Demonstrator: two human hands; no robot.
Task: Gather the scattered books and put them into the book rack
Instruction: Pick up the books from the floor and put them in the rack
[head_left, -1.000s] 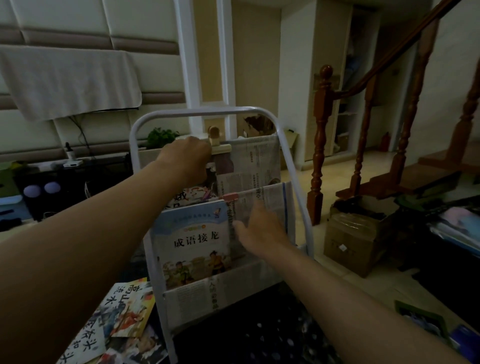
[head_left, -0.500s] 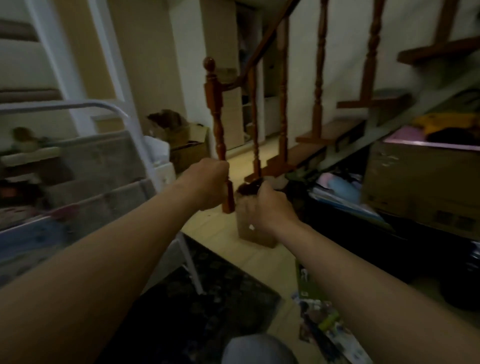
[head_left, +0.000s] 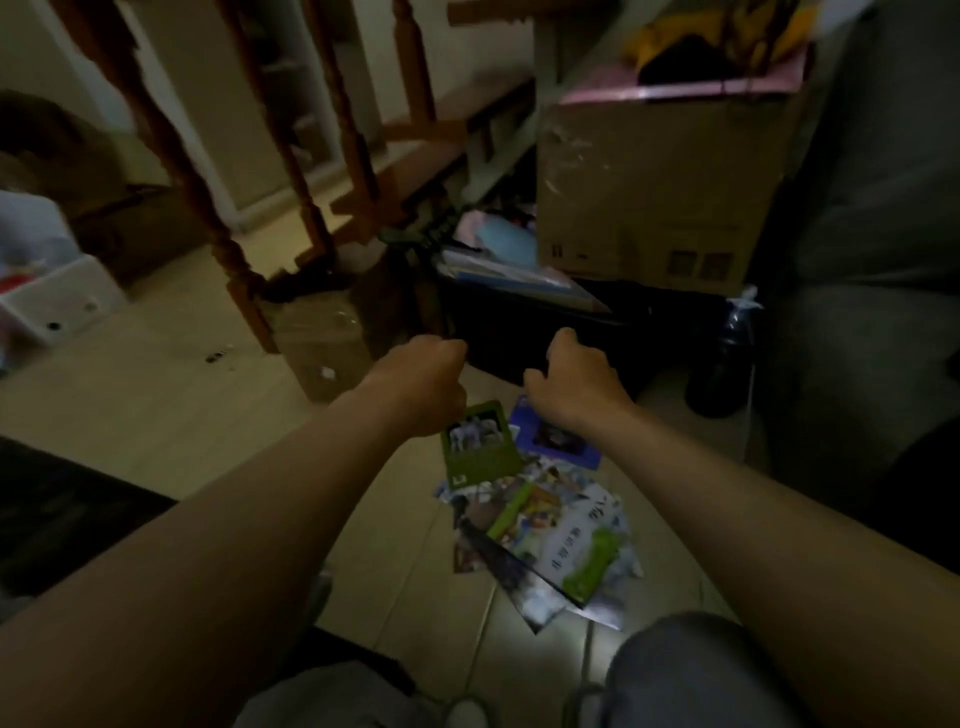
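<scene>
Okay, left hand (head_left: 421, 387) and right hand (head_left: 571, 387) both have fingers curled in, holding nothing. Books (head_left: 540, 525) lie fanned on the floor (head_left: 156, 415), just under my fingers and back toward me. They look thin, light, floppy and probably slick; I'd pinch a free edge. The green book (head_left: 480, 449) on top has its long axis pointing away from me.

Books (head_left: 535, 525) w/ glossy paper covers, floor tiles (head_left: 156, 405) smooth, banister posts (head_left: 239, 270) varnished wood, big box (head_left: 649, 182) matt cardboard.

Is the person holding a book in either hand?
No, the left hand and right hand are empty above the books on the floor.
</scene>
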